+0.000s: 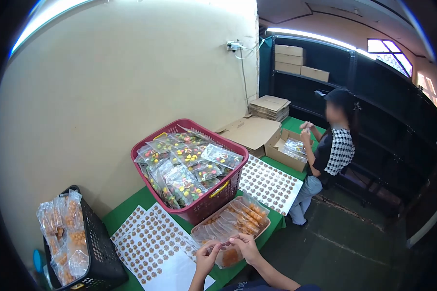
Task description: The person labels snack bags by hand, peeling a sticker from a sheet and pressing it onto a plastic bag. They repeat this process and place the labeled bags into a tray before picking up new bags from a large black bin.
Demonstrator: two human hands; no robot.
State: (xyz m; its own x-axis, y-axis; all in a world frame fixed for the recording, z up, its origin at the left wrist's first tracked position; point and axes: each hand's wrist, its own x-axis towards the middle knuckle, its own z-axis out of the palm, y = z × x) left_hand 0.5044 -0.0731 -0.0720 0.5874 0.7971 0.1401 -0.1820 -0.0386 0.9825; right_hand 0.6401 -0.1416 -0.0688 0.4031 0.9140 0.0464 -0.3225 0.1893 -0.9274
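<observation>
Both my hands are at the bottom centre, pinching the top edge of a clear plastic packet [229, 257] with orange contents. My left hand [208, 254] grips its left corner and my right hand [246, 248] its right side. Just beyond them lies a shallow tray [266, 224] with rows of similar orange packets [243, 216]. Sticker sheets [153, 242] with round brown prints spread to the left of my hands, partly overlapping.
A red basket [209, 201] heaped with colourful packets stands behind the tray. A black basket [99, 257] of orange packets is at the left. Another person [337, 140] stands at the right by an open carton [289, 162]. Flat cardboard [252, 132] lies near the wall.
</observation>
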